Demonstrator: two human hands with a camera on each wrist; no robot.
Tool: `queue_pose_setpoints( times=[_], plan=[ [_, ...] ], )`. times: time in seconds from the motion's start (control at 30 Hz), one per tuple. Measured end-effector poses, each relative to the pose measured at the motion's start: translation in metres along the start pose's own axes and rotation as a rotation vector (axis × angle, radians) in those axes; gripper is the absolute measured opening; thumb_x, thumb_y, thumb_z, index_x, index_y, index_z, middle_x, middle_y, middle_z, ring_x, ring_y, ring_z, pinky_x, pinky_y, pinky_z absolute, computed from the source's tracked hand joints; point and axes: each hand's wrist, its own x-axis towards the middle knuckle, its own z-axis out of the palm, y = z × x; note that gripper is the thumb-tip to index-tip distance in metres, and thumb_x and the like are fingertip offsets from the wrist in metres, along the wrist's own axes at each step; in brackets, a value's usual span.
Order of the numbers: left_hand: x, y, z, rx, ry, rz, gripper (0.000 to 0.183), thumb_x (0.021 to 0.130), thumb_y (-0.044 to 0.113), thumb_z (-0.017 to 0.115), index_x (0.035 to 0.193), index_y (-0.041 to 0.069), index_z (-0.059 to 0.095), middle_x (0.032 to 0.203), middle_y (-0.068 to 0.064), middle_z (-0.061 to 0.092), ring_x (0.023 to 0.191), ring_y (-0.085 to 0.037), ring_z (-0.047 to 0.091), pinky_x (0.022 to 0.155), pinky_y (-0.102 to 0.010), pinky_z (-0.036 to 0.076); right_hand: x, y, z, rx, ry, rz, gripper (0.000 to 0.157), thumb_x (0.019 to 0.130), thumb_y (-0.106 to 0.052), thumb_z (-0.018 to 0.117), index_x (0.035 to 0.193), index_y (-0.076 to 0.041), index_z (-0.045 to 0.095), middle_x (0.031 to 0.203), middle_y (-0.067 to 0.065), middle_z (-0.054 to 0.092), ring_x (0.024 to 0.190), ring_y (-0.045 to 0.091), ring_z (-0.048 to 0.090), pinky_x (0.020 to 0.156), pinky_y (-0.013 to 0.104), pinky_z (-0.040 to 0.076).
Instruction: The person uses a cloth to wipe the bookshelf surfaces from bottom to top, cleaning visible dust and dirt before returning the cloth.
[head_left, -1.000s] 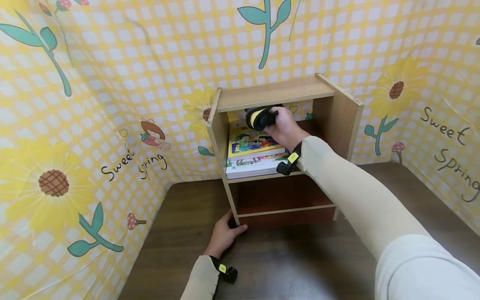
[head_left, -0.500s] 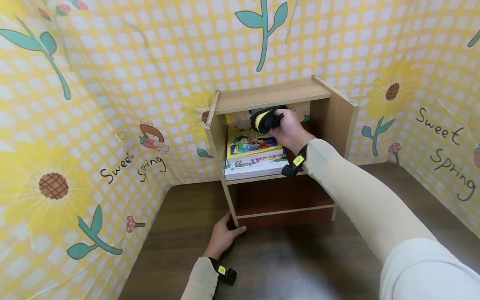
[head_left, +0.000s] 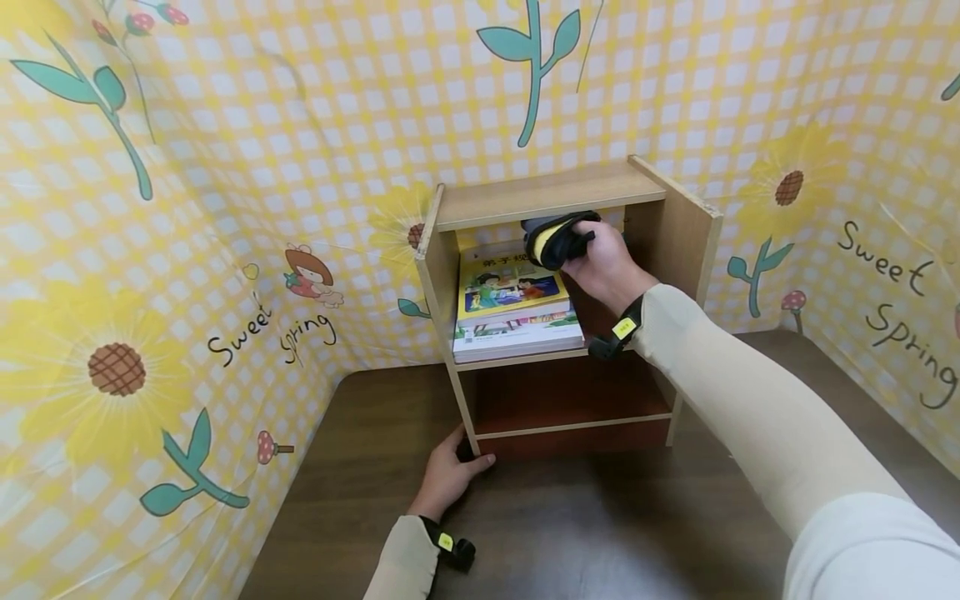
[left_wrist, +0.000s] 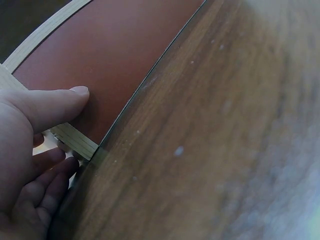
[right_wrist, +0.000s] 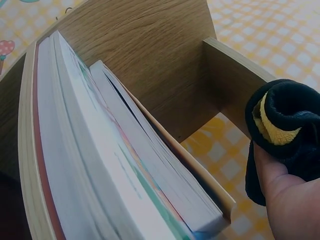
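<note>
In the head view, a small wooden shelf unit [head_left: 543, 198] stands on a dark wood table. My right hand [head_left: 609, 265] holds a bunched cloth [head_left: 552, 240], dark with a yellow layer, just beneath its top board. The right wrist view shows the cloth [right_wrist: 280, 112] rolled above my thumb, near the inner face of the top board. My left hand [head_left: 446, 475] grips the foot of the left side panel. Up close, its thumb [left_wrist: 60, 104] lies against the red-brown base board [left_wrist: 115, 45], and the fingers curl behind the panel's edge.
A stack of books [head_left: 517, 333], topped by a yellow illustrated one [head_left: 510, 283], lies on the upper shelf's left side. Below is a red-brown lower compartment [head_left: 570, 396]. A yellow checked cloth backdrop [head_left: 300, 208] with flowers hangs behind and at both sides of the table [head_left: 360, 433].
My right hand has moved rightward under the top board with the cloth, showing more of the yellow book. The left hand keeps its place at the panel's foot.
</note>
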Motion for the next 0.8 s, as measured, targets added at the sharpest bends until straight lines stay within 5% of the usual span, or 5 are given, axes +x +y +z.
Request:
queue_pose_setpoints(
  times=[0.8],
  plan=[
    [0.001,-0.001,0.0,0.001,0.006,0.0,0.079,0.079,0.038,0.081,0.146,0.013,0.046,0.137,-0.008,0.054,0.129,-0.026,0.045,0.103,-0.049,0.036,-0.015,-0.02,-0.014,0.042,0.037,-0.037,0.033,0.102,-0.002,0.032,0.087,0.004,0.061,0.088,0.011,0.063,0.077,0.022,0.061,0.069,0.037,0.048]
  ],
)
